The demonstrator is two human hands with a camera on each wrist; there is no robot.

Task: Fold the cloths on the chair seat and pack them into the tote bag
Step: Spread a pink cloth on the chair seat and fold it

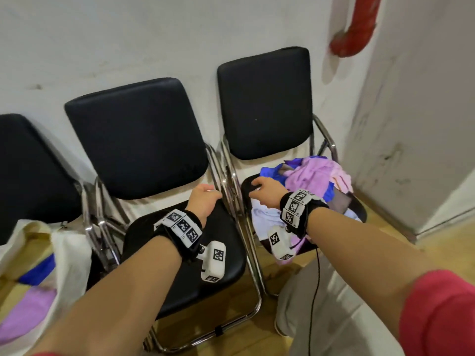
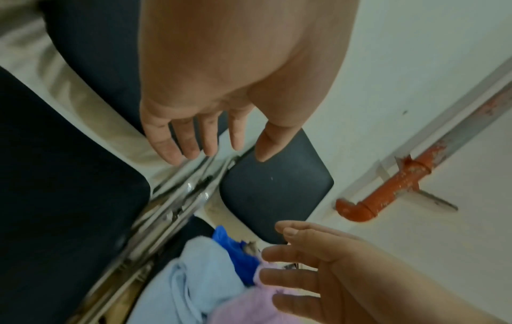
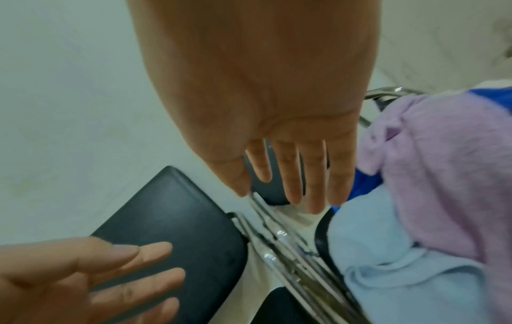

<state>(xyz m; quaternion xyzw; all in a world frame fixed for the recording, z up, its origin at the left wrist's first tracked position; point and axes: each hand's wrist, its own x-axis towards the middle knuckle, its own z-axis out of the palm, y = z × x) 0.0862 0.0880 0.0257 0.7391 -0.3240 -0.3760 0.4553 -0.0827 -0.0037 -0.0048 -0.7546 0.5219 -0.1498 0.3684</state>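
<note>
Nearest the camera in the head view: a red sleeve (image 1: 437, 314) on the right upper arm, both forearms reaching forward, each with a black wrist band carrying white marker blocks.

Left of the left forearm, the tote bag (image 1: 64, 258) stands open on the floor side of the chairs; a blue and a purple cloth lie inside it. Only the head view shows the bag.

Left hand (image 1: 204, 199) hangs over the rear edge of the middle chair seat (image 1: 218, 265), holding nothing. Left wrist view: fingers (image 2: 177, 140) straight, slightly spread, wide; chrome chair tubes just beyond the fingertips.

Right hand (image 1: 266, 188) is over the left rear corner of the right chair seat (image 1: 249, 185). Right wrist view: fingers (image 3: 288, 173) straight and apart, wide, nothing held; fingertips just short of the light blue cloth (image 3: 393, 252); contact cannot be told.

Pile of cloths (image 1: 316, 176) lies unfolded on the right chair seat, to the right of and beyond the right fingers: purple cloth (image 3: 443, 175) on top, dark blue cloth (image 2: 235, 254) beneath, light blue nearest the front. Head view also shows a pink piece at the pile's far side.

Beyond the fingers: black chair backs, white wall. A red pipe (image 2: 387, 193) is clamped to the wall, its bracket clear in the left wrist view only.
</note>
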